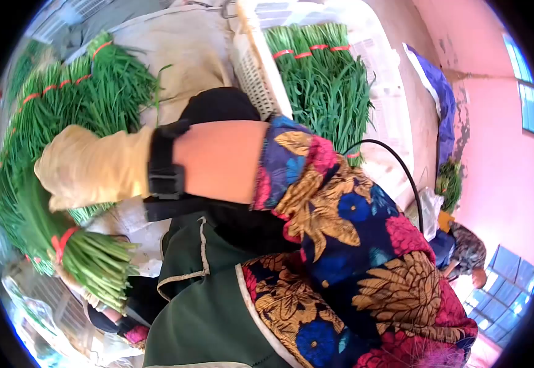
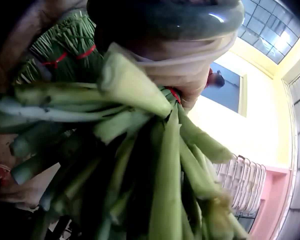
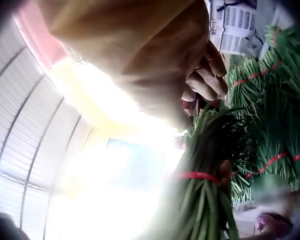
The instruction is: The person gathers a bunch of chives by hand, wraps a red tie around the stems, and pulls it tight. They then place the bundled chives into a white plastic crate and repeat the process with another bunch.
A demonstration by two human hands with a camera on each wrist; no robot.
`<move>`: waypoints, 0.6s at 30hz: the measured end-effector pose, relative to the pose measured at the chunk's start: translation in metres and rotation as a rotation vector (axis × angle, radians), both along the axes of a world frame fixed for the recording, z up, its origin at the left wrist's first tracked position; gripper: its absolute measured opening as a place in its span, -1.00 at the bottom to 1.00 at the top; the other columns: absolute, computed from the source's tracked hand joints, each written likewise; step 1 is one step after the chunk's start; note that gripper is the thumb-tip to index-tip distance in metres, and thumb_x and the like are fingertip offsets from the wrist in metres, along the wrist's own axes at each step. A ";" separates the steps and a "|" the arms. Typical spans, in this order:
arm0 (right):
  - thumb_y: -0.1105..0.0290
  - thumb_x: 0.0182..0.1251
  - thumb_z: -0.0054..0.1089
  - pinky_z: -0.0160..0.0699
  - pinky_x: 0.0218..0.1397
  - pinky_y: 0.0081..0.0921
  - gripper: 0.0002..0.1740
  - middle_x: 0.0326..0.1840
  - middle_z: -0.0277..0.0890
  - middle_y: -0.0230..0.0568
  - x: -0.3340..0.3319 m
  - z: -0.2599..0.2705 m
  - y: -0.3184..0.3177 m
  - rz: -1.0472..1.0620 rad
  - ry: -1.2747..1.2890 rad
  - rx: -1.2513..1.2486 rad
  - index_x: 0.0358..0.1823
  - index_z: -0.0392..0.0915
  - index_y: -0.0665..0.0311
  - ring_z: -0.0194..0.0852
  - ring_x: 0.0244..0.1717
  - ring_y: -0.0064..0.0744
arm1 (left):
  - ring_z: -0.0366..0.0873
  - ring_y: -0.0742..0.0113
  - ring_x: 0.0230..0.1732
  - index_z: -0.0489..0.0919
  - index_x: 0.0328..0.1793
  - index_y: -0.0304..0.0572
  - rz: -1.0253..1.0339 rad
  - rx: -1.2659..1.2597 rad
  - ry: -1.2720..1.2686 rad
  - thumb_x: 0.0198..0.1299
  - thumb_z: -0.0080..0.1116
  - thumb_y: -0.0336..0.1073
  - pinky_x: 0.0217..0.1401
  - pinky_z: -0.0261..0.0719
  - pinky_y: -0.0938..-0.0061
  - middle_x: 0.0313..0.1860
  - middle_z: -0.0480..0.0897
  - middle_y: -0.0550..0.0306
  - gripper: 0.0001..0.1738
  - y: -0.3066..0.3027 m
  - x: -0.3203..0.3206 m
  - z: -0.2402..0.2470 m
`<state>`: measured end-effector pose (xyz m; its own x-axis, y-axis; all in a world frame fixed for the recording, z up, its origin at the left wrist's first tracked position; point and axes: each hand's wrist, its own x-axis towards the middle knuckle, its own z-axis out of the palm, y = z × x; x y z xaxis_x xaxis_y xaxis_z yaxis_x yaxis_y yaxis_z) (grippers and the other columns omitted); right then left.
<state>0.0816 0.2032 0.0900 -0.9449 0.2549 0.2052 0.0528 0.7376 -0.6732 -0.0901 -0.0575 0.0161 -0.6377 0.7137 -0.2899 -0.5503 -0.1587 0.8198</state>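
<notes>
A bunch of garlic chives (image 1: 95,260) tied with a red band is held low at the left of the head view, its cut stems toward me. My left hand (image 2: 170,70), in a pale glove, grips this bunch near the band; in the head view the stems mostly hide it. Large in the left wrist view are the cut stem ends. My right hand (image 1: 95,165), in a yellowish glove, is over the leaf side of the bunch. In the right wrist view its fingers (image 3: 205,82) are curled close above the leaves; I cannot tell whether they pinch any.
Several banded bunches (image 1: 64,98) lie on a pale cloth (image 1: 187,43) at the far left. A white plastic crate (image 1: 255,73) with more bunches stands ahead. A black cable (image 1: 402,168) arches beside my right sleeve. Another person (image 1: 466,248) is near the pink wall (image 1: 488,104).
</notes>
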 end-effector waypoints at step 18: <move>0.16 0.21 0.35 0.63 0.02 -0.39 -0.55 -0.07 0.63 -0.09 0.213 0.068 0.123 -0.291 0.324 -0.927 -0.02 0.60 0.36 0.64 -0.11 -0.29 | 0.28 0.01 0.44 0.27 0.46 -0.27 -0.523 0.158 0.462 0.35 -0.06 0.20 0.53 0.14 0.14 0.43 0.34 -0.14 -0.22 0.242 0.124 0.189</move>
<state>0.2941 0.3258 0.1579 -0.7552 0.6539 0.0455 -0.1397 -0.0927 -0.9858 0.0337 0.1843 0.2053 -0.2331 0.9707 0.0591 -0.1891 -0.1049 0.9763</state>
